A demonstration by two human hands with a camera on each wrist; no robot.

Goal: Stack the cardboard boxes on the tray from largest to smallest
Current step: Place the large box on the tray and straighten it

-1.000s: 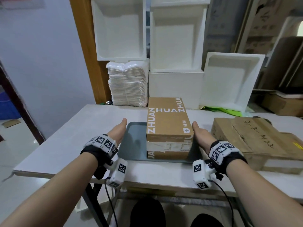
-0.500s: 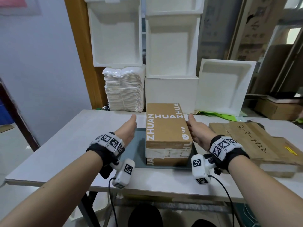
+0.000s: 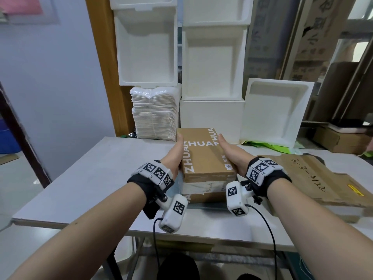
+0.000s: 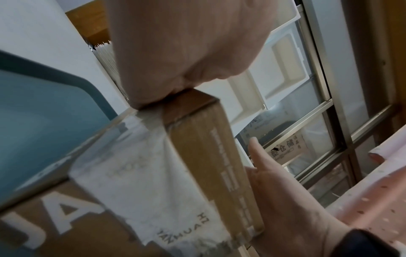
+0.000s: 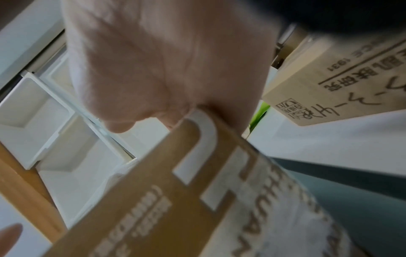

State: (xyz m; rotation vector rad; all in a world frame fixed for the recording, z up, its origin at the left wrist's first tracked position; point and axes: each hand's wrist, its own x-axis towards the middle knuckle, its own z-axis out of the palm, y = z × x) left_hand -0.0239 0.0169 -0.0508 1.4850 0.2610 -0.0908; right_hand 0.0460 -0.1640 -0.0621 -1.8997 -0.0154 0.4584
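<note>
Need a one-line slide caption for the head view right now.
Left hand and right hand press flat against the sides of the top cardboard box, stacked on the tray.

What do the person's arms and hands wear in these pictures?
The forearms are bare, without sleeves. The left hand and the right hand each have a black wrist strap with a white band of square black-and-white code markers. Under each wrist hangs a white camera block with the same markers, and a thin black cable leads down from it.
</note>
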